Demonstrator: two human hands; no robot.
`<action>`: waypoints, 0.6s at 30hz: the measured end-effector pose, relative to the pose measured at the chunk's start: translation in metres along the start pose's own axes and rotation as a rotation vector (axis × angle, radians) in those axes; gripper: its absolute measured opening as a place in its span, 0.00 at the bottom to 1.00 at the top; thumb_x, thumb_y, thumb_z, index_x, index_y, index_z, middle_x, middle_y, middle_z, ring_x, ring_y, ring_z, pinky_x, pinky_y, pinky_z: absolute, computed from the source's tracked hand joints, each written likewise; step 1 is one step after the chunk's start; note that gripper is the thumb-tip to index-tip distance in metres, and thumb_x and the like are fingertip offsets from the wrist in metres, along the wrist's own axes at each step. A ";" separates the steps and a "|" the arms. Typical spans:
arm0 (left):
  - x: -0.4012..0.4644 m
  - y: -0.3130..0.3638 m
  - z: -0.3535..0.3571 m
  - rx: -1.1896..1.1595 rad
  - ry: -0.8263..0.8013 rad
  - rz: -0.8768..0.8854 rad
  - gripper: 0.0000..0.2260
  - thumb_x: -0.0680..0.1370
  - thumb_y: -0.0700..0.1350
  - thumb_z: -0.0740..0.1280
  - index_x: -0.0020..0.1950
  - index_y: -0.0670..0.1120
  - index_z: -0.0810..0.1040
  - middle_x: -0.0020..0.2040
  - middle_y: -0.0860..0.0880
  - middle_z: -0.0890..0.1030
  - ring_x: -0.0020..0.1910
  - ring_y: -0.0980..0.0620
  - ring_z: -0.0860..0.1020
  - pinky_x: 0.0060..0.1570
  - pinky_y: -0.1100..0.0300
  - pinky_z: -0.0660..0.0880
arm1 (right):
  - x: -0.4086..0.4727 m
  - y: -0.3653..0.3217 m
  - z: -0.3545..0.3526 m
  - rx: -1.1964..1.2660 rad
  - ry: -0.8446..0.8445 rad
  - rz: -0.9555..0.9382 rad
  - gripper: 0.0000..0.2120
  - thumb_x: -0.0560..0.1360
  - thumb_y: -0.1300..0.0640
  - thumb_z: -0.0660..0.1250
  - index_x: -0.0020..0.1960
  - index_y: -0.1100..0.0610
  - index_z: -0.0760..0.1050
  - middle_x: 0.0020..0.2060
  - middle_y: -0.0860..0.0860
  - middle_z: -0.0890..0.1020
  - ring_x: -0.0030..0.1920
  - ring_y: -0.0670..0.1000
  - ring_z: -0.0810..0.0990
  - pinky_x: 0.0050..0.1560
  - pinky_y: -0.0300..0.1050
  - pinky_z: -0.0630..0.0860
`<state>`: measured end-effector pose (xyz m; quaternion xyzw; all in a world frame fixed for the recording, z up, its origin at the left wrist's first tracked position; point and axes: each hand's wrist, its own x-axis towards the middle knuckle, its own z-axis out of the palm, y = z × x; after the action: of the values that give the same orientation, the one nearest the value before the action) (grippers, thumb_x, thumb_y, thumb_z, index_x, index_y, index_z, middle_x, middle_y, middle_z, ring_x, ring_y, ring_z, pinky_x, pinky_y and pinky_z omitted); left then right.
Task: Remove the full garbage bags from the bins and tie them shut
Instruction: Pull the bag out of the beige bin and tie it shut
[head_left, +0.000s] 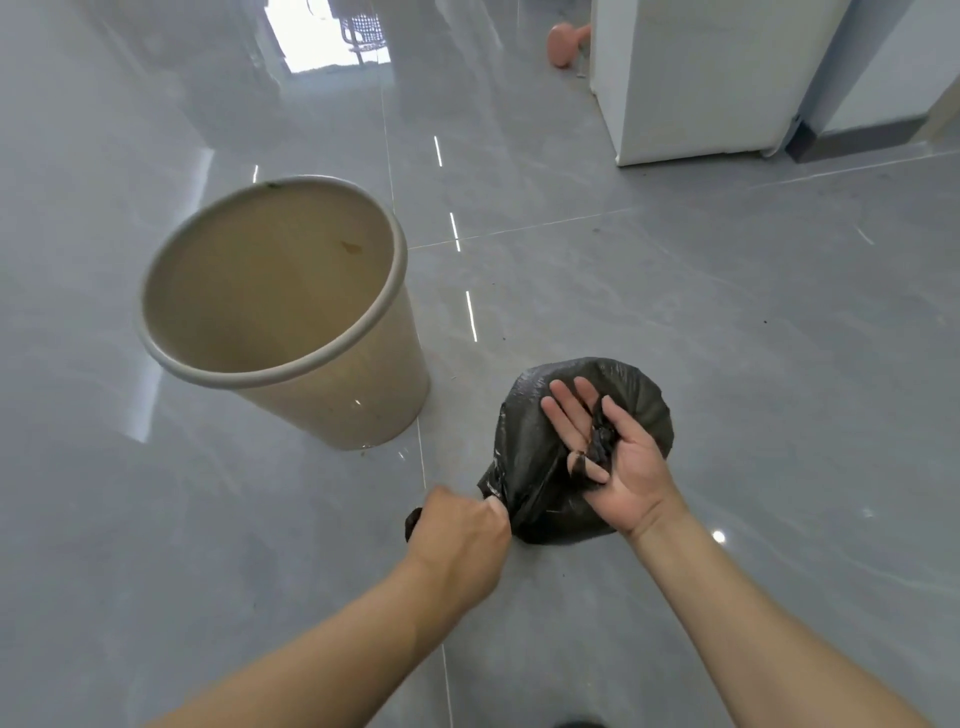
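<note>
A small full black garbage bag (527, 447) sits on the grey floor, out of the bin. My left hand (460, 538) is a fist and grips one twisted end of the bag's mouth, pulling it to the left. My right hand (631, 467) lies palm up over the bag with its fingers straight. The other black strand runs across its palm and is caught under the thumb. The beige plastic bin (363, 410) stands to the left of the bag, with no liner and nothing inside.
Glossy grey floor tiles (727, 322) spread all around. A white appliance or cabinet (691, 93) stands at the back right, with a pink object (563, 44) on the floor beside it. A dark skirting board (852, 137) runs along the right wall.
</note>
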<state>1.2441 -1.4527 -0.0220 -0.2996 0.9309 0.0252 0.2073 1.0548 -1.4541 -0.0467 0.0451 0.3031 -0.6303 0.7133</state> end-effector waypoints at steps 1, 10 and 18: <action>-0.005 -0.004 -0.002 0.023 -0.007 0.003 0.06 0.71 0.34 0.55 0.39 0.45 0.65 0.30 0.47 0.61 0.27 0.51 0.66 0.31 0.58 0.57 | 0.003 0.002 0.003 -0.013 0.016 -0.004 0.15 0.81 0.52 0.55 0.60 0.55 0.76 0.58 0.55 0.82 0.59 0.55 0.81 0.15 0.33 0.62; -0.042 -0.020 -0.042 0.089 -0.107 0.110 0.04 0.73 0.36 0.57 0.46 0.44 0.66 0.43 0.40 0.77 0.37 0.43 0.71 0.37 0.52 0.59 | 0.028 0.040 0.028 -0.293 -0.095 0.104 0.16 0.83 0.54 0.53 0.65 0.57 0.72 0.64 0.55 0.79 0.64 0.55 0.78 0.20 0.35 0.65; -0.056 -0.068 -0.060 0.014 0.077 0.022 0.02 0.77 0.45 0.55 0.44 0.50 0.65 0.42 0.48 0.78 0.39 0.44 0.74 0.38 0.55 0.62 | 0.016 0.042 0.018 -1.218 -0.061 0.230 0.12 0.77 0.53 0.63 0.56 0.45 0.81 0.51 0.48 0.85 0.53 0.46 0.83 0.58 0.43 0.77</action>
<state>1.3017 -1.4882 0.0607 -0.2884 0.9416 0.0093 0.1734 1.1003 -1.4678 -0.0537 -0.3557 0.5809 -0.2643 0.6828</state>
